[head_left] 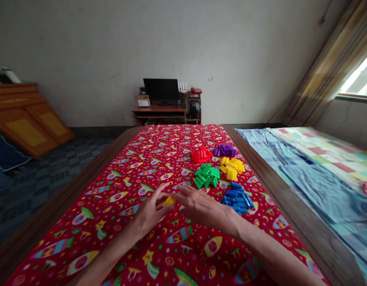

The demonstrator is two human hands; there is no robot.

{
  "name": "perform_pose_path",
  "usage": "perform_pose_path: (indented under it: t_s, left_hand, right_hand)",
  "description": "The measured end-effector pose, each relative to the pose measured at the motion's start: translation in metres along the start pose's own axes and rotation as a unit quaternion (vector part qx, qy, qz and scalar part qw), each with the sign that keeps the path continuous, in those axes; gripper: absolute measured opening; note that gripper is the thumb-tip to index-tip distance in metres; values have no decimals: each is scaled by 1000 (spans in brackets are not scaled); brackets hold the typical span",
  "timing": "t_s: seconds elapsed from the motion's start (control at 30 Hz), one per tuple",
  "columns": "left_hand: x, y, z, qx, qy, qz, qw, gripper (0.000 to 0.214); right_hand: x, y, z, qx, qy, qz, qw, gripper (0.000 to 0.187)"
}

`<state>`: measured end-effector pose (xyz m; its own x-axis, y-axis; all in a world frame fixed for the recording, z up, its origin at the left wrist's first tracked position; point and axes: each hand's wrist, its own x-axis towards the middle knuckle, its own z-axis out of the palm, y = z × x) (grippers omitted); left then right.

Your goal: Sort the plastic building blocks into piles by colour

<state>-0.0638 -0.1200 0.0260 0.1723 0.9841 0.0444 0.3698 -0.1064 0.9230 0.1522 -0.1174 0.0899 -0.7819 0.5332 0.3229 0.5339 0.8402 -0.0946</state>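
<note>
Cloth (159, 262), red with rocket print, covers table (84, 176). Yellow piece (169, 201) is between both hands near the middle. Left hand (150, 212) has it between thumb and fingers, looks grasped. Right hand (199, 204) reaches in palm down, fingertips at the piece's right end; cannot tell if it grips too. Right side of cloth has color-sorted piles: green pile (206, 176) just beyond right hand, blue pile (237, 200) to its right, then yellow pile (232, 167), red pile (201, 155), purple pile (225, 150) farther off. Monitor (161, 90) by far wall.
</note>
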Motion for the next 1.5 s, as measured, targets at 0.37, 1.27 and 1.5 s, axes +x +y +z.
perform_pose_path:
  t_s: [0.37,1.27,1.5]
  left_hand:
    - [10,55,38,-246,-64,-51,966,79]
    - [37,-15,13,-26,77,97,992,31]
    - [42,-19,13,10,124,72,990,32]
  right_hand:
    - [-4,34,-17,281,-5,55,958,32]
    - [-67,154,-51,-109,177,522,827,27]
    - [-11,48,-41,5,171,246,954,39]
